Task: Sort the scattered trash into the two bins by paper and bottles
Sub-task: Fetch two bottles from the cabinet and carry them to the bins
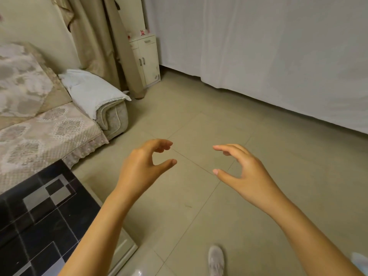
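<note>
Our left hand (142,166) and right hand (246,172) hang empty, fingers curled apart, over the beige tiled floor (278,156). No trash or bins show here. We expect paper crushable, bottles light and slick; grip bottles mid-body.

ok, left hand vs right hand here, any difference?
The left hand sits nearer the sofa, thumb and fingers curled closer together. The right hand is out over bare floor, with a wider gap to its thumb. Both are empty, half-curled, palms facing each other.
</note>
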`<move>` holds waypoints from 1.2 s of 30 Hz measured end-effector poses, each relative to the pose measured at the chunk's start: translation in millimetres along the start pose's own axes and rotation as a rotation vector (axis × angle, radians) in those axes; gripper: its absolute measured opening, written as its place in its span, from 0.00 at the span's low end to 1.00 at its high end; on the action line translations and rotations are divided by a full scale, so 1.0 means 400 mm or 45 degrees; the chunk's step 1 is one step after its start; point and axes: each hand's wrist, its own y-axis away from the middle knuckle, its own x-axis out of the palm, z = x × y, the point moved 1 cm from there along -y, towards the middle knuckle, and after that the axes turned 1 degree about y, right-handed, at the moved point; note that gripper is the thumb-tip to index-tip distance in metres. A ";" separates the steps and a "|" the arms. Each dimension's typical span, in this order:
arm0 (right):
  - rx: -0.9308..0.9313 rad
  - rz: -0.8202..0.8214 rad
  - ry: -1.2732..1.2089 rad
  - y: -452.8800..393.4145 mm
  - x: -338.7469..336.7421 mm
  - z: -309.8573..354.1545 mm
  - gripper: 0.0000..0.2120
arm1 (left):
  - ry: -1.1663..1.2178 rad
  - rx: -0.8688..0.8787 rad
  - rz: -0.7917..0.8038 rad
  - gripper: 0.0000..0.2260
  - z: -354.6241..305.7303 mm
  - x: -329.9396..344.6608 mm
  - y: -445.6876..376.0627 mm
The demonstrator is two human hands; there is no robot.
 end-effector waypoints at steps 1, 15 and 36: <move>-0.015 0.000 -0.007 -0.050 -0.011 -0.035 0.21 | -0.009 -0.011 -0.017 0.19 0.004 0.019 -0.051; -0.144 0.132 -0.046 -0.732 -0.190 -0.443 0.22 | -0.004 -0.208 -0.198 0.17 -0.007 0.232 -0.696; -0.150 0.127 -0.035 -1.776 -0.264 -0.898 0.21 | -0.023 -0.222 -0.155 0.19 0.209 0.471 -1.791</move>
